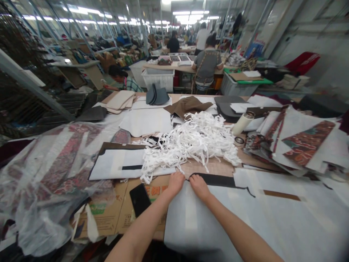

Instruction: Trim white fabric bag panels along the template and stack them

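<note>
A pale grey-white fabric panel lies on the worktable directly in front of the person, spreading from the hands back toward the body and off to the right beneath the right forearm; where it ends among the other sheets there cannot be told, so its full long axis is unclear. Its far edge carries a black strip whose long axis runs rightward from the fingers, tilting slightly toward the person. Both hands are at the far left corner, side by side with a small gap between: the left hand grasps the corner, and the right hand, the nearer to the strip, has its fingers curled tight over the edge at the strip's left end; the thumbs are mostly hidden. Just beyond the fingertips sits a tangled heap of white fabric strips. Left of the left hand, a black smartphone rests on printed cardboard, with another white panel above it, partly under the heap. Farther right stand a cream thermos and a stack of patterned fabric pieces. Ahead, a co-worker in a grey top sits at another table.
</note>
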Tool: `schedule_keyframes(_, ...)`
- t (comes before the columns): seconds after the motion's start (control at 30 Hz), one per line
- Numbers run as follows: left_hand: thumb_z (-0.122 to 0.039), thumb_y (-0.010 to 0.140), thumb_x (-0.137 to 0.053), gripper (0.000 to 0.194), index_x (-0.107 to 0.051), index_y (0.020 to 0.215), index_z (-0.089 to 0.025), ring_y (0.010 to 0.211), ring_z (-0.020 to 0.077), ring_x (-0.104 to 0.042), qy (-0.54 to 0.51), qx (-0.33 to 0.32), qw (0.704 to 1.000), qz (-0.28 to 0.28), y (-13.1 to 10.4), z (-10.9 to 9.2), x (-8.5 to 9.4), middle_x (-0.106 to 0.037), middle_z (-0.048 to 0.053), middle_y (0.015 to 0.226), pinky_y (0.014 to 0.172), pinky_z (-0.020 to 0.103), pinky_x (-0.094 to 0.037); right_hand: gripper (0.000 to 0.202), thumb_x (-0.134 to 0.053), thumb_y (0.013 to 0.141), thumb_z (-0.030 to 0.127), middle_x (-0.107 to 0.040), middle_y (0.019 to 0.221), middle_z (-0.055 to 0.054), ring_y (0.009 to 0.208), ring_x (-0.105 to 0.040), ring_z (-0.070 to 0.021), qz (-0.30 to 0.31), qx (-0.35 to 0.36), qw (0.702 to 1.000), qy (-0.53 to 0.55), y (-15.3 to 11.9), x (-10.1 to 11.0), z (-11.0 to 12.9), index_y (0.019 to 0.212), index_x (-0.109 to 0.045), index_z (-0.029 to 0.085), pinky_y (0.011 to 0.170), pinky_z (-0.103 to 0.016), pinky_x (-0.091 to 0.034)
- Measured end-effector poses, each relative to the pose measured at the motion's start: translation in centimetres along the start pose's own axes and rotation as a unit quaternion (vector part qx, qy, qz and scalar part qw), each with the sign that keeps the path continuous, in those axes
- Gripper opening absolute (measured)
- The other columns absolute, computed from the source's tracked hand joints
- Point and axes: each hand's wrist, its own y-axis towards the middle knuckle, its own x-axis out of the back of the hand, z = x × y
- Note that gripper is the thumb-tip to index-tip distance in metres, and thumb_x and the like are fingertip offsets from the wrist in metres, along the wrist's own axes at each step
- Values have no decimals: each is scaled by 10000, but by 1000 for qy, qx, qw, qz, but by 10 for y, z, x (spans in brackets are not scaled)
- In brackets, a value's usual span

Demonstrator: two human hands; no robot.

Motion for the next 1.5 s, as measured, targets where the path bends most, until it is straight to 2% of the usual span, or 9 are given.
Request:
schedule_keyframes(0.2,-246,876,-442,196,-611,954,-183,1019,220,-507,-33,14,999,3,-3,-1,3,-609,60,1016,844,352,-358,116,-480,834,102,-574,822,-57,786,-507,-180,15,-45,998,48,4,4,-10,821,-580,159,703,-280,-370)
schedule_keyframes(0.3,-278,860,-481,177,-629,934,-216,1032,217,-497,-49,12,999,3,-4,-4,3,-606,44,1026,846,345,-360,81,-505,830,144,-571,866,-57,830,-501,-193,-5,-7,998,59,1,5,-6,855,-578,169,712,-289,-374)
schedule_keyframes(0.4,-276,868,-458,201,-642,900,-200,1003,216,-513,-50,48,998,12,0,-8,3,-614,58,998,828,337,-371,124,-466,836,109,-576,850,-82,818,-506,-212,11,10,1000,23,1,6,-1,847,-579,157,689,-312,-376)
schedule_keyframes(0.63,-247,865,-434,229,-647,917,-183,1003,224,-517,-61,59,996,18,0,-8,5,-617,73,1002,830,339,-375,175,-424,824,67,-606,823,-69,776,-548,-173,78,-132,980,125,17,11,-14,828,-577,151,685,-266,-393)
schedule_keyframes(0.83,-279,839,-497,198,-657,953,-252,998,215,-498,-87,27,996,3,-2,-6,-1,-607,40,995,833,333,-364,127,-530,763,71,-584,879,-53,854,-511,-173,27,-32,976,214,5,6,-23,851,-576,151,764,-268,-394)
schedule_keyframes(1.0,-282,861,-476,208,-669,934,-255,983,205,-501,-92,-17,996,1,1,-3,-8,-614,32,959,821,315,-347,145,-486,802,57,-581,824,-46,801,-500,-172,14,2,982,189,3,-2,-22,800,-587,161,733,-280,-395)
schedule_keyframes(1.23,-254,903,-406,247,-633,995,-228,945,192,-480,-26,-121,992,-5,-1,8,-13,-603,44,967,818,323,-340,172,-448,879,125,-603,922,-53,864,-501,-190,-69,64,990,105,-16,-10,-23,919,-606,180,714,-302,-377)
schedule_keyframes(1.33,-233,913,-379,255,-617,1000,-209,939,191,-468,7,-170,985,-16,-5,10,-12,-592,60,962,828,335,-340,198,-428,894,137,-602,967,-60,896,-500,-189,-80,90,989,88,-22,-9,-23,963,-610,178,735,-308,-380)
schedule_keyframes(1.5,-217,917,-371,250,-590,1036,-221,958,177,-460,-4,-162,987,-16,-9,9,-13,-577,50,996,841,316,-341,249,-425,892,129,-597,982,-73,910,-498,-192,-71,69,993,68,-22,-5,-14,1072,-591,177,739,-311,-401)
